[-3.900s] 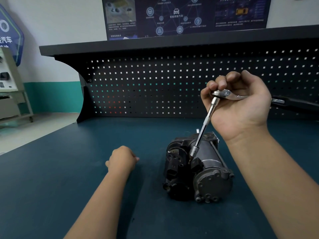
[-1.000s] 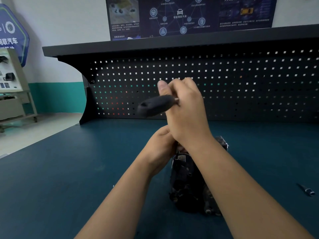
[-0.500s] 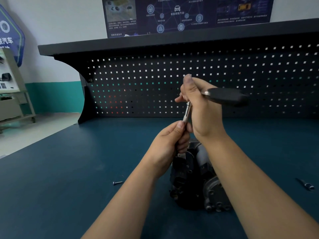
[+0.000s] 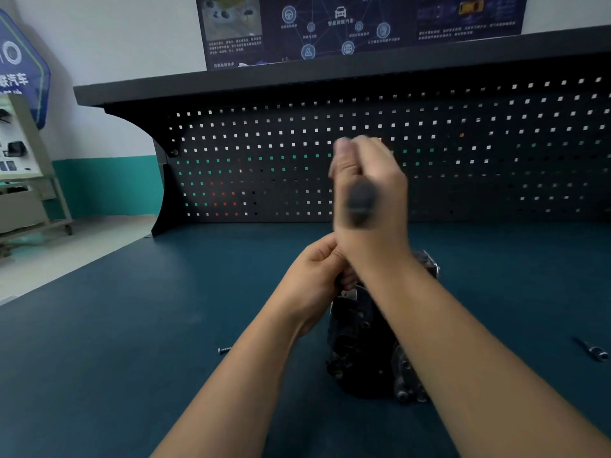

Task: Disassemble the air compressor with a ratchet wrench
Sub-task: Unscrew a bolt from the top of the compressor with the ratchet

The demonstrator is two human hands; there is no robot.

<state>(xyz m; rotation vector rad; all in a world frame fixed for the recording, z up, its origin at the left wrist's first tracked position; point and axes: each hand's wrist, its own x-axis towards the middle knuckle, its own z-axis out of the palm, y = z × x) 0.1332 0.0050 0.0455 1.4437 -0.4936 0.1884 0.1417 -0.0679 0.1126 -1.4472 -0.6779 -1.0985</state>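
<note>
The dark air compressor (image 4: 360,345) lies on the blue bench top, mostly hidden behind my forearms. My right hand (image 4: 370,183) is raised above it and grips the ratchet wrench, whose black handle (image 4: 361,201) points toward me and is blurred. The wrench's extension bar is hidden behind my hands. My left hand (image 4: 314,276) sits just below the right wrist with fingers curled at the top of the compressor, apparently round the bar's lower end.
A small screw (image 4: 224,350) lies on the bench left of the compressor. A loose bit or socket piece (image 4: 593,351) lies at the right edge. A black pegboard (image 4: 264,166) closes the back of the bench.
The wrench handle has swung from pointing right to pointing toward me. Over the last seconds my left hand came up off the bench to the tool.
</note>
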